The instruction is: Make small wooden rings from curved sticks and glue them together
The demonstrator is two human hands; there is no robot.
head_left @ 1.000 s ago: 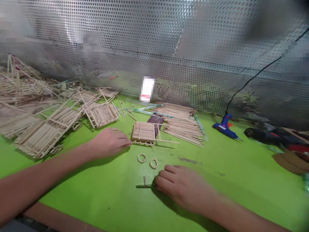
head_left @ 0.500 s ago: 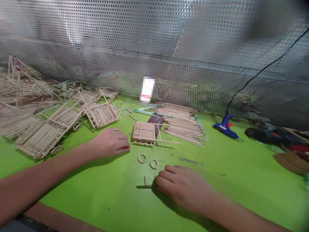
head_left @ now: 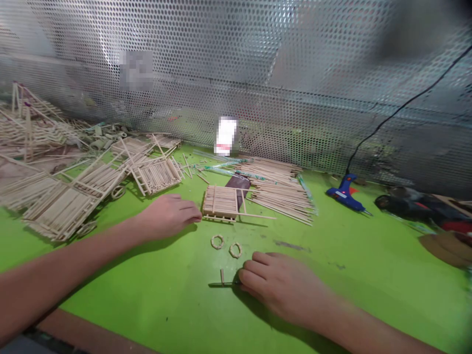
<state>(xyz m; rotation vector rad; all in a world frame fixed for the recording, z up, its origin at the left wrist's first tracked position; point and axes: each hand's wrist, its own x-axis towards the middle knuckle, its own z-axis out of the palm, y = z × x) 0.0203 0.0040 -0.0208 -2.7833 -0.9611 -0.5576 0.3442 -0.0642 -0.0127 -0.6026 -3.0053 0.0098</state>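
My left hand lies palm down on the green table, holding nothing, its fingertips right at the left corner of a small stick panel; I cannot tell whether they touch it. My right hand rests nearer to me, its curled fingers closed on the end of a thin dark stick that lies flat on the table. A short stub stands across that stick. Two small woven rings lie between my hands.
A bundle of loose sticks lies behind the panel. Larger stick panels are spread at the left. A blue glue gun and dark tools sit at the right. A perforated metal wall closes the back.
My left hand drew back a little from the small panel, then slid forward again to its corner. My right hand and the thin stick have stayed in place.
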